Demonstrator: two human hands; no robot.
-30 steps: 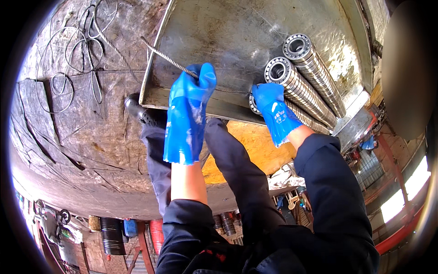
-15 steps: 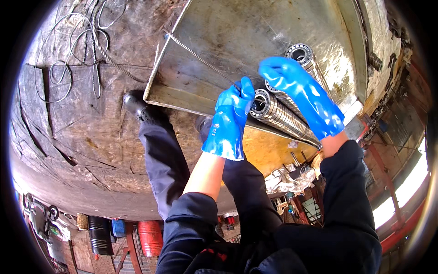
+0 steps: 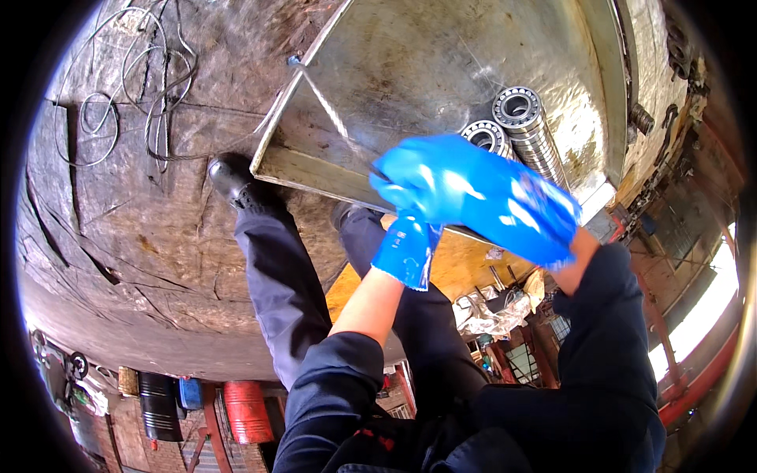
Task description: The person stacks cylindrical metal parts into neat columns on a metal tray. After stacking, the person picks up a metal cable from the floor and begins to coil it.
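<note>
My right hand [image 3: 473, 189], in a shiny blue rubber glove, crosses over my left hand [image 3: 410, 244] and is smeared by motion. Its fingers are curled where a steel wire rope [image 3: 328, 106] runs into them from the tray's left edge. My left hand wears the same kind of glove; its wrist and cuff show, while its fingers are hidden beneath the right. Just beyond the hands, a stack of roller bearings [image 3: 519, 110] lies in the metal tray [image 3: 394, 71], rings facing me. A second bearing stack [image 3: 482, 135] beside it is partly covered by the right glove.
Loose coils of wire rope [image 3: 162, 102] lie on the worn dark floor at the left. My boot [image 3: 230, 180] stands near the tray's corner. A yellowish board [image 3: 457, 264] is below the tray. A black drum [image 3: 160, 406] and a red drum [image 3: 247, 411] stand at lower left.
My right hand has moved left and down from the bearings onto my left hand, covering its fingers. The left hand has dropped slightly. The wire rope's run across the tray has shifted.
</note>
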